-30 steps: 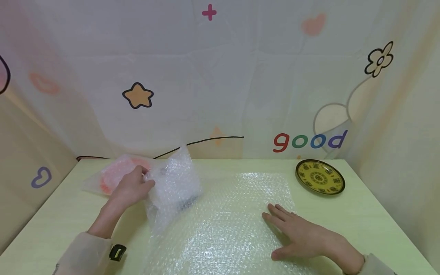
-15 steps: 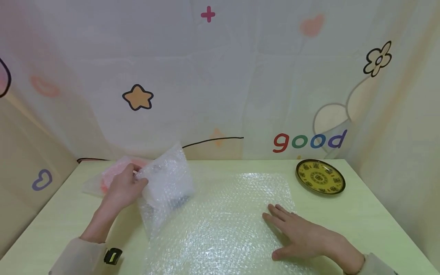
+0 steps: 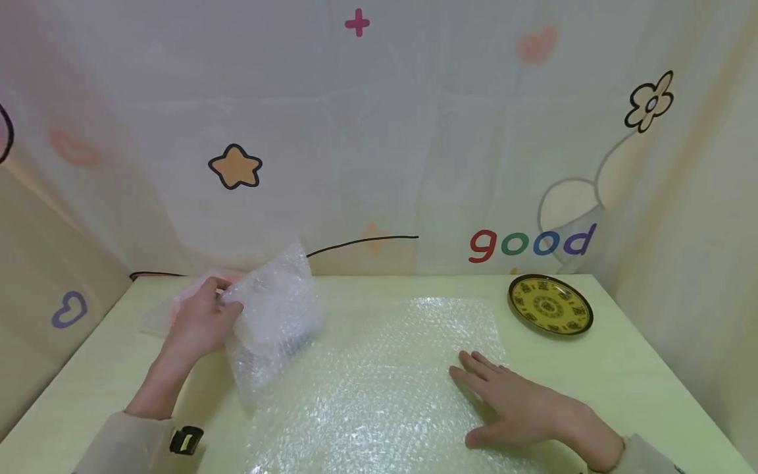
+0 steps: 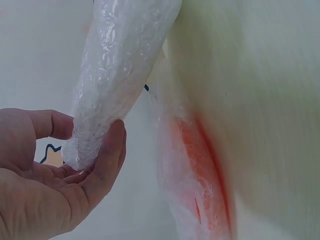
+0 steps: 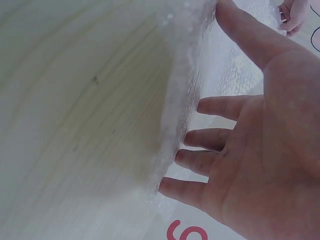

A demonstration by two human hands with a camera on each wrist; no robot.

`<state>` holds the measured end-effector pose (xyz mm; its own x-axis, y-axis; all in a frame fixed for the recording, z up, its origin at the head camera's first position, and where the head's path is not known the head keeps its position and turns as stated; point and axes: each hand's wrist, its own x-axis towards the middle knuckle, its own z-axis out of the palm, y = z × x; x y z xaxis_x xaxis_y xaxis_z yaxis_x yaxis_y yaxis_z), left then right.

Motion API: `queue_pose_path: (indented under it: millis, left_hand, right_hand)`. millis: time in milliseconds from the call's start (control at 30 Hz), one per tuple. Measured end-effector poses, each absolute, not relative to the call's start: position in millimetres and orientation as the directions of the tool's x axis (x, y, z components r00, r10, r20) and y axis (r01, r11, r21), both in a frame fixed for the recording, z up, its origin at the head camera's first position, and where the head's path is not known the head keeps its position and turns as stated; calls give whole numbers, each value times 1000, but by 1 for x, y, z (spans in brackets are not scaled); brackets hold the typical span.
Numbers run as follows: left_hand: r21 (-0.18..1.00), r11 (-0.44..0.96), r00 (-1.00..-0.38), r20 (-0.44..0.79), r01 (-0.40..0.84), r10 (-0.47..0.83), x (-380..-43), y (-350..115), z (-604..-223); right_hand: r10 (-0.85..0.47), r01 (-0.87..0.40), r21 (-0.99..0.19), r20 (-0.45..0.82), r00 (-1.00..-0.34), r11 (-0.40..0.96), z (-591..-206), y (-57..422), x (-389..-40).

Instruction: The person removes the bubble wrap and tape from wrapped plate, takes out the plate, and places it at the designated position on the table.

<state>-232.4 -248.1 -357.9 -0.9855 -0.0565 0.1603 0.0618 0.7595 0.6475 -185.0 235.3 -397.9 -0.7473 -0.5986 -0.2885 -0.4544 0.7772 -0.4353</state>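
My left hand [image 3: 204, 316] pinches the left edge of a flat bundle [image 3: 275, 306] in bubble wrap, raised on a slant at the left. Something dark shows faintly through its lower part; what is inside is hidden. In the left wrist view, thumb and fingers [image 4: 110, 155] grip the bundle's narrow end [image 4: 107, 80]. Beside it lies a second bubble-wrapped bundle [image 4: 195, 170], pinkish red inside. My right hand [image 3: 521, 401] rests with spread fingers along the right edge of a large bubble wrap sheet [image 3: 379, 395] lying on the table, fingertips [image 5: 167, 185] at its edge.
A yellow plate [image 3: 551, 305] with a dark rim and dark patterns sits at the table's back right. Behind the pale green table [image 3: 628, 375] hangs a printed curtain [image 3: 379, 131]. A black band [image 3: 186, 440] shows at my left sleeve.
My left hand has moved left with the wrapped bundle, which now covers more of the pinkish bundle. The right hand, sheet and plate stay in place.
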Motion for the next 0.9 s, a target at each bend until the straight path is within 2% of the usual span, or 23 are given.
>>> queue_pose_path:
  millis: [567, 900]
  left_hand:
    - [623, 782, -988, 116, -7, -101, -227, -268, -354]
    - [617, 786, -981, 138, -21, -135, -225, -277, -348]
  right_hand:
    - [-596, -449, -436, -296, -747, 780, -399, 237, -186]
    - [-602, -451, -446, -292, -743, 773, -399, 237, -186]
